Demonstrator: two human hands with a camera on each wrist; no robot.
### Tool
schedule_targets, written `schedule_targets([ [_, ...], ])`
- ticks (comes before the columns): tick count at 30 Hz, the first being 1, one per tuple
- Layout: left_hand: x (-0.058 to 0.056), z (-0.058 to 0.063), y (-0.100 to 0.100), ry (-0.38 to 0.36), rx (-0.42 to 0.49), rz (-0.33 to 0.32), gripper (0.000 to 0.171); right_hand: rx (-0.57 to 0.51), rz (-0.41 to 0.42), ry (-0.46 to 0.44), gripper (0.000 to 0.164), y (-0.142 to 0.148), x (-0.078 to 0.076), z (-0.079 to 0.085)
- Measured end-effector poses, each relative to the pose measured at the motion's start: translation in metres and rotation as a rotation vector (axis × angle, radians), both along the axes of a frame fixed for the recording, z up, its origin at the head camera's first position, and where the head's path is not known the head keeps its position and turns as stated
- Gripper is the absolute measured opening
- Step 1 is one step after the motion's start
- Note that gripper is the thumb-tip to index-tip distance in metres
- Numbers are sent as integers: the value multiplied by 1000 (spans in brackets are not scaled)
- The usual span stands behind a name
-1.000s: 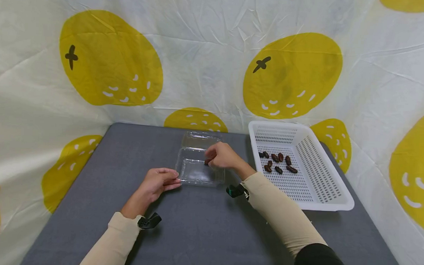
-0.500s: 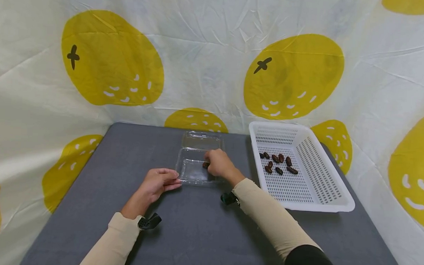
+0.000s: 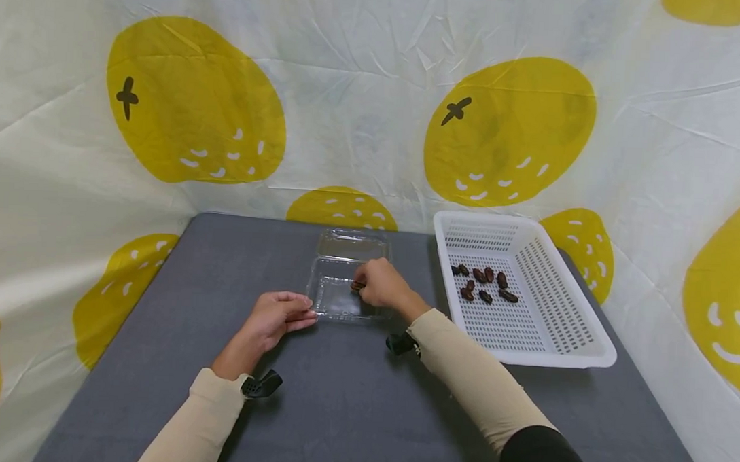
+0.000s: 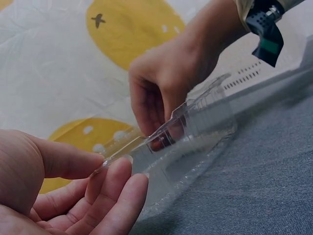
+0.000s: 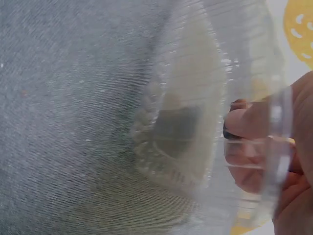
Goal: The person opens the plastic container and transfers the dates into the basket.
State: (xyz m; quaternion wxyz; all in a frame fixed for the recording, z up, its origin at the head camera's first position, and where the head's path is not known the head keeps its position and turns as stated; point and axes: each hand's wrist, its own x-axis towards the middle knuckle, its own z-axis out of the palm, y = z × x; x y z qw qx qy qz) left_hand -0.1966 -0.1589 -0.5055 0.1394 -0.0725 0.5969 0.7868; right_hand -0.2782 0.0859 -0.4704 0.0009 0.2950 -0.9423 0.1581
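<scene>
A clear plastic clamshell box (image 3: 337, 301) lies on the table with its lid (image 3: 354, 245) folded back toward the wall. At the box's near left corner my left hand (image 3: 279, 317) pinches the rim between thumb and fingers, as the left wrist view also shows. My right hand (image 3: 382, 284) reaches down into the right part of the box and holds a dark brown date (image 3: 357, 285) at its fingertips. Through the clear wall in the right wrist view, the date (image 5: 228, 131) is partly covered by the fingers. Whether it touches the box floor I cannot tell.
To the right stands a white perforated plastic basket (image 3: 571, 319) with several dates (image 3: 488, 274) scattered in its left part. A grey cloth (image 3: 333, 406) covers the table. Behind hangs a white curtain (image 3: 356, 88) with yellow fruit prints.
My right hand has shifted slightly down and left within the box, the date still at its fingertips. The left hand has stayed at the rim.
</scene>
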Motion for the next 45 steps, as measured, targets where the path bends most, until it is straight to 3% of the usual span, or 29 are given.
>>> schedule_targets([
  [9, 1, 1, 2, -2, -6, -6, 27, -222, -33, -62, 19, 7, 8, 21],
  [16, 1, 3, 3, -6, -2, 4, 16, -313, -99, -141, 20, 18, 18, 41],
  [23, 0, 4, 5, 5, -12, 6, 28, -401, -124, -170, 20, 39, 22, 60],
  [27, 1, 3, 7, 2, -12, 4, 29, -437, -144, -185, 21, 54, 23, 67],
  [35, 0, 2, 10, -10, -27, 19, 10, -471, -220, -227, 24, 86, 25, 75],
  [45, -1, 0, 9, -17, -55, 19, 22, -483, -311, -248, 23, 129, 26, 75],
])
